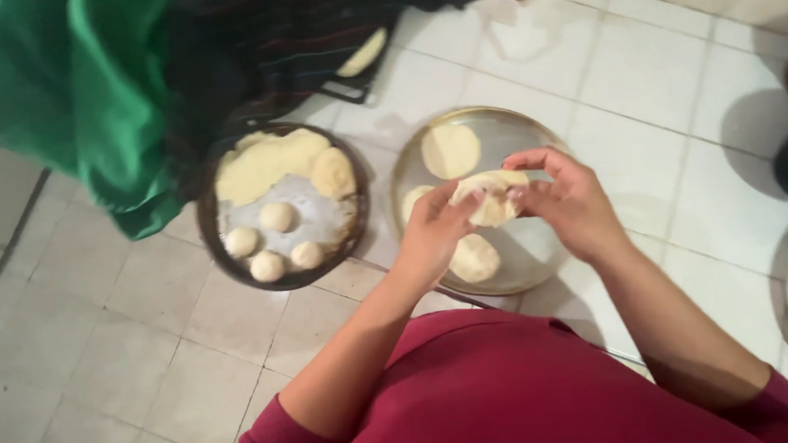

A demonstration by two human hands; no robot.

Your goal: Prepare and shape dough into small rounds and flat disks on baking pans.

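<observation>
I have both forearms reaching forward from my dark red sleeves, bent inward so the hands meet above the silver tray (537, 135) on the tiled floor (96, 367). My left hand (432, 232) curls under the near side of a folded dough piece (490, 195), fingers closed around it, while my right hand (566, 199) pinches its far edge with thumb and fingertips, so both hands are closed on that 1 piece and hold it just above the tray. On the tray below I count 3 more dough pieces: 1 flattened round (450, 150) at the far side, 1 partly hidden behind my left hand, and 1 thick round (475, 258) near my wrist. Just to the left sits a dark-rimmed round pan (211, 217), apart from the tray, holding 4 small dough balls (276, 217) in its near half and a heap of rolled-out dough sheets (267, 161) along its far edge, with 1 thicker disc (332, 173) at the right end of that heap. Beyond the pan I see another person in green cloth (55, 79) and a dark striped garment.
</observation>
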